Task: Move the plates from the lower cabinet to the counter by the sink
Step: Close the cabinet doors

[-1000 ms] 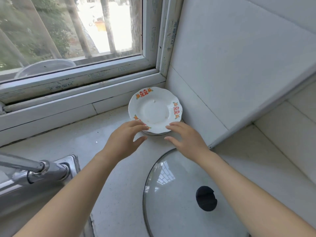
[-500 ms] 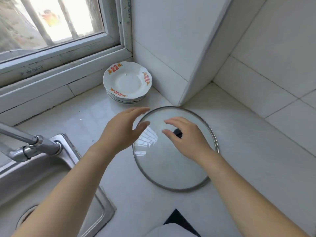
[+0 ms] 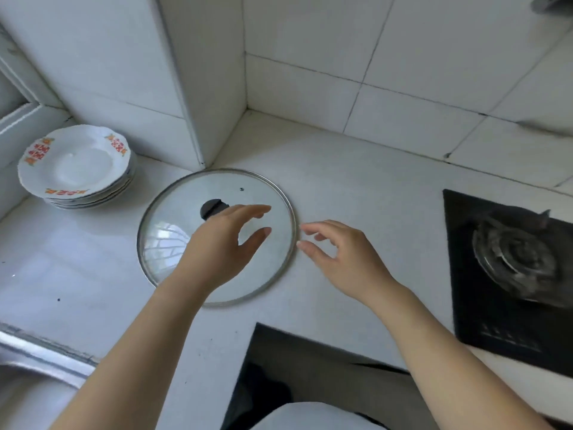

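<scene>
Glass lid (image 3: 173,234) lies between stacked plates (image 3: 74,169) and black stove (image 3: 474,308).

Bright, soft daylight; window glare on the glass lid (image 3: 198,240); edges blurred and bowed.

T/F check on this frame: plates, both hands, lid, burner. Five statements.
1. The plate stack sits on the counter. True.
2. The left hand grips a plate. False: it holds nothing, fingers relaxed over the glass lid.
3. The glass lid lies apart from the plate stack. True.
4. The right hand holds the lid. False: it is empty, beside the lid's rim.
5. A pot stands on the gas burner. False: nothing stands on it.
</scene>
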The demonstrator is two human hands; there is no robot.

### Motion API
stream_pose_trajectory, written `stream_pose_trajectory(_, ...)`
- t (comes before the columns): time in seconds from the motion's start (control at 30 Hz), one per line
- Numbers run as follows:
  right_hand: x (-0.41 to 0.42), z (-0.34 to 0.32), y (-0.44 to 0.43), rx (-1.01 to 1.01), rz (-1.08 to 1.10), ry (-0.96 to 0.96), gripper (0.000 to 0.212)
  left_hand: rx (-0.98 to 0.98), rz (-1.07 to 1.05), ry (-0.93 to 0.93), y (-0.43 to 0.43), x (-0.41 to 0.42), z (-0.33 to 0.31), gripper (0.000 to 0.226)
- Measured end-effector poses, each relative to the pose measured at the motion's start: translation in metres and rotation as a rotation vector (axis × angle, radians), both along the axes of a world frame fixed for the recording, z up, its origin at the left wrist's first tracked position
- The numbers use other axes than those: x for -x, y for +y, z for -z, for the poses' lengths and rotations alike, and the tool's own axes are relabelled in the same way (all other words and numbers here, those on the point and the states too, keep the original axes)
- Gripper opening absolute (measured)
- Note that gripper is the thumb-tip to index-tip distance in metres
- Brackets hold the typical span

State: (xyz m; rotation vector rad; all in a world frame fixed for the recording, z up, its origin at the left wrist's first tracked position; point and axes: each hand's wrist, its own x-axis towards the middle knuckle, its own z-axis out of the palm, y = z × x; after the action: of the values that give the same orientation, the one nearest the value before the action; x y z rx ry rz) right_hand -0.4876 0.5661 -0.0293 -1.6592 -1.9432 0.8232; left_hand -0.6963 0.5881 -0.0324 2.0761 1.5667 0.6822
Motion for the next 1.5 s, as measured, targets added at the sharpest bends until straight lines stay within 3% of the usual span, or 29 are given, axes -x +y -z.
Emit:
stream_pose_trajectory(0.3, -0.14, -0.016, -0.15, -0.038, 0.35, 0.003, 0.037, -0.008, 0.377, 0.047, -0.071, -0.173, -0.016, 0.043)
stream_pose_trajectory(0.57, -0.254, -0.02, -0.37, -0.08, 0.775, -0.038, 0.035, -0.005, 0.818, 0.02, -0.226, -0.336, -0.02, 0.042)
stream_pose_trajectory(0.9, -0.313, -0.026, -0.592, -0.149, 1.259, -0.043, 0.032, -0.039, 1.313, 0.036, -0.408, -0.484, -0.03, 0.038)
stream_pose_trajectory(1.23, -0.355, 0.0, -0.686, -0.079, 1.579, -0.027, 0.032, -0.009, 1.612, 0.066, -0.496, -0.584, -0.014, 0.037)
stream_pose_trajectory(1.5, -0.45, 0.017, -0.704, 0.017, 1.722, -0.007, 0.033, 0.011, 1.727, 0.143, -0.523, -0.705, 0.016, 0.038)
